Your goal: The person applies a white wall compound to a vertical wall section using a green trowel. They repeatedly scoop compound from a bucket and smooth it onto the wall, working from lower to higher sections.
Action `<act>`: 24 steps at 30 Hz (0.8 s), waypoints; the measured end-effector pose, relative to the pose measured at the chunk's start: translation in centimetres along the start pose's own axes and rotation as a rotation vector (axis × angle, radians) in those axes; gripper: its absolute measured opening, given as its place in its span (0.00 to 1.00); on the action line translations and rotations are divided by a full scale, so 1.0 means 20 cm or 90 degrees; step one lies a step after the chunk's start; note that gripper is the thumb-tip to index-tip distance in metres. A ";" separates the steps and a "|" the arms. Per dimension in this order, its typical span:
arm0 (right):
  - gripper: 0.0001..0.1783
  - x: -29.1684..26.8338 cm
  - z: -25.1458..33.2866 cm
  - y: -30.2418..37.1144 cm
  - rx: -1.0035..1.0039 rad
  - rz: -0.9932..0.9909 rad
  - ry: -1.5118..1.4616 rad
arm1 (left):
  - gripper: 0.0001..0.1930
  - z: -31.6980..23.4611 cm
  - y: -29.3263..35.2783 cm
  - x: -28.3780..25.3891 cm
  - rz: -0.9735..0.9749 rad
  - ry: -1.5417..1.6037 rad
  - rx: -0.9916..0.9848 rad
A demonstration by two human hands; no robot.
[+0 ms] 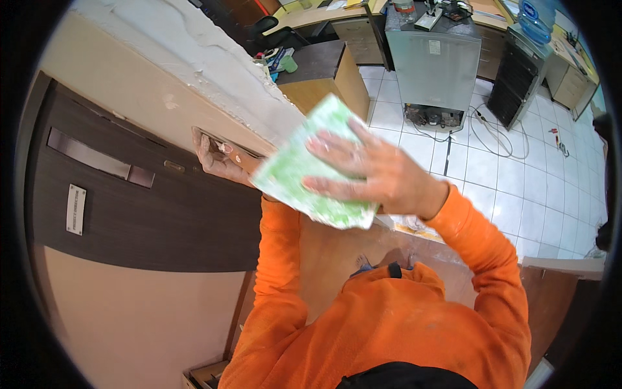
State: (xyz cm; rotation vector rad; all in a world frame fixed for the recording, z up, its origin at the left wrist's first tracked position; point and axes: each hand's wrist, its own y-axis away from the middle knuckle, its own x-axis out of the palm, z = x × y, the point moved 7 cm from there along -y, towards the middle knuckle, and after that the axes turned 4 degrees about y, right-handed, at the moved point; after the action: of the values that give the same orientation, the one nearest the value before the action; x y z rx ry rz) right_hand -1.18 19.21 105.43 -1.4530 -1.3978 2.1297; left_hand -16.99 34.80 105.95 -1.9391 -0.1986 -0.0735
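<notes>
My right hand lies with spread fingers across a green, white-smeared flat board. The board hangs tilted in front of my body, and its near edge looks ragged. Whitish dust coats the fingers. At the wall edge beside the dark door, my left hand has its fingers bent next to a narrow dark slot. Pale smears cover this hand too, and the board hides part of its wrist. What its fingers close on, if anything, I cannot make out. Rough white plaster runs along the wall end above it.
On the left is a dark door with a sign plate and a slim window. Beyond the wall stand a wooden cabinet, a grey refrigerator and a black rack under a water bottle. Cables trail over white tiles.
</notes>
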 end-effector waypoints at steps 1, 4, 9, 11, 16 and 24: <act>0.30 0.05 0.04 0.08 -0.007 0.040 -0.006 | 0.21 -0.01 -0.01 -0.01 -0.006 -0.030 0.009; 0.28 0.06 0.02 0.23 0.009 0.107 -0.117 | 0.21 -0.02 -0.07 -0.01 -0.027 -0.029 0.065; 0.35 -0.29 -0.16 0.06 0.037 -0.159 -0.385 | 0.20 -0.02 -0.07 0.03 -0.035 0.030 0.089; 0.35 -0.36 -0.12 -0.10 0.000 -0.201 -0.305 | 0.20 -0.02 -0.08 0.04 -0.031 0.051 0.081; 0.35 -0.14 0.11 -0.44 0.037 -0.205 0.099 | 0.31 0.08 0.03 0.03 0.091 0.112 -0.142; 0.36 -0.16 0.20 -0.17 -0.001 -0.059 0.015 | 0.25 0.16 0.08 -0.09 0.026 0.178 -0.086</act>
State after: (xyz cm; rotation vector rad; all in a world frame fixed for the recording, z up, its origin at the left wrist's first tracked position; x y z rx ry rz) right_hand -3.84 16.68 110.25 -1.3818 -1.4290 2.0489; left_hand -18.57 37.00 103.05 -2.0404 0.0341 -0.3363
